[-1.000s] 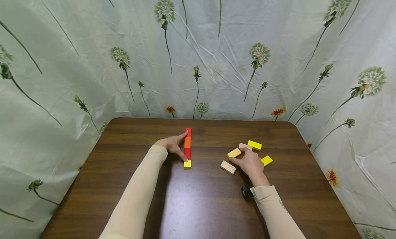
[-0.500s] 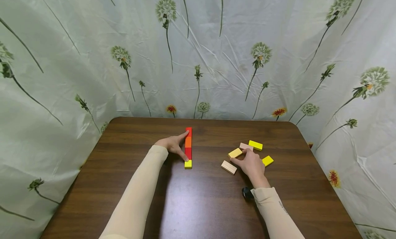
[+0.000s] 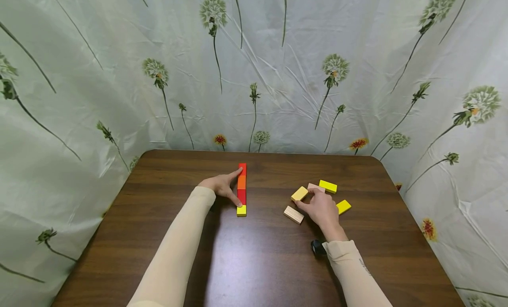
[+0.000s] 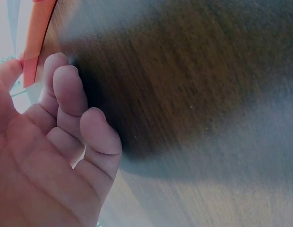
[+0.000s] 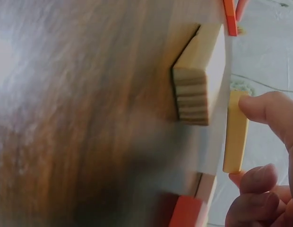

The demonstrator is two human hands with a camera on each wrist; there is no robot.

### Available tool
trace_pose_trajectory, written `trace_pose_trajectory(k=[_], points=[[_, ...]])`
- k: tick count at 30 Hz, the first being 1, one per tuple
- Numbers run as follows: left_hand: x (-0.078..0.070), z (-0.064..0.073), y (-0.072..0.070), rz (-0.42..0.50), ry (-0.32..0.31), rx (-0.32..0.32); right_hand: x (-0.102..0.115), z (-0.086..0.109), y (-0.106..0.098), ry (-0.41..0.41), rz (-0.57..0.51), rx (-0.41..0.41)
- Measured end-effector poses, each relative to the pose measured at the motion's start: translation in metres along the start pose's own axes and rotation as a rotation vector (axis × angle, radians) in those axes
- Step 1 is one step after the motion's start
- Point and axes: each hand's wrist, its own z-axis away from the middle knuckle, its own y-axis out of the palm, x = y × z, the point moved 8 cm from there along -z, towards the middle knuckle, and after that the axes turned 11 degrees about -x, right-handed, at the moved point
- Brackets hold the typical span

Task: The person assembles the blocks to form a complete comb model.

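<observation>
My left hand [image 3: 220, 185] lies beside a straight row of blocks at the left of centre. From far to near, the row has a red block [image 3: 243, 165], an orange block [image 3: 241, 182], a second red block [image 3: 241, 196] and a yellow block [image 3: 241, 211]. The index finger touches its far part; the thumb tip is where red meets yellow. The remaining fingers are loosely bent in the left wrist view. Between thumb and fingertips, my right hand [image 3: 322, 206] pinches a pale yellow block [image 5: 235, 137], seen edge-on in the right wrist view.
Around the right hand lie a striped plain wooden block [image 3: 293, 215], a pinkish block [image 3: 315, 187] and two bright yellow blocks, one behind [image 3: 327, 186] and one to the right [image 3: 344, 206]. A red block [image 5: 185, 212] shows low in the right wrist view. A flowered curtain [image 3: 278, 77] hangs behind the table [image 3: 258, 263].
The pale yellow block has shifted slightly left and away from me, turning a little in my right fingers. My left hand and the row stay put.
</observation>
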Motion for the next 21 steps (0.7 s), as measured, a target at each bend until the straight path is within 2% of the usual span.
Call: trace_pose_trajectory(k=[13, 21], points=[[0.0, -0.001, 0.0, 0.006, 0.011, 0.005, 0.038, 0.018, 0.002, -0.121, -0.038, 0.042], [0.001, -0.001, 0.0, 0.027, 0.003, 0.008, 0.056, 0.034, 0.013, -0.168, -0.076, 0.08]])
